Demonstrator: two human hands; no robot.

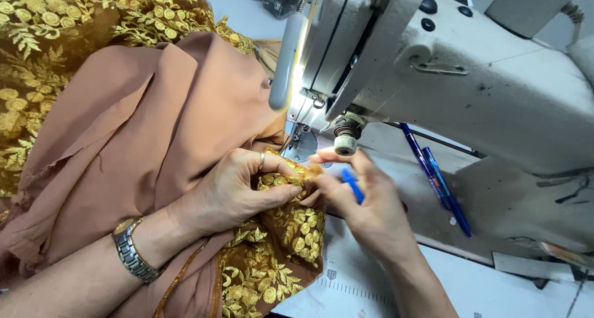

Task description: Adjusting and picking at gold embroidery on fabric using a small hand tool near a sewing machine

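Bare forearms without sleeves, silver metal-link wristwatch (132,250) on left wrist, thin ring (262,161) on a left finger

no packages, labels, signs or screens

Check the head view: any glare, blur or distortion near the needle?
Head view: the machine lamp blows out to white beside the needle area; the machine bulges with wide-angle stretch; the hands, left hand and right hand, and the gold-embroidered fabric stay sharp.
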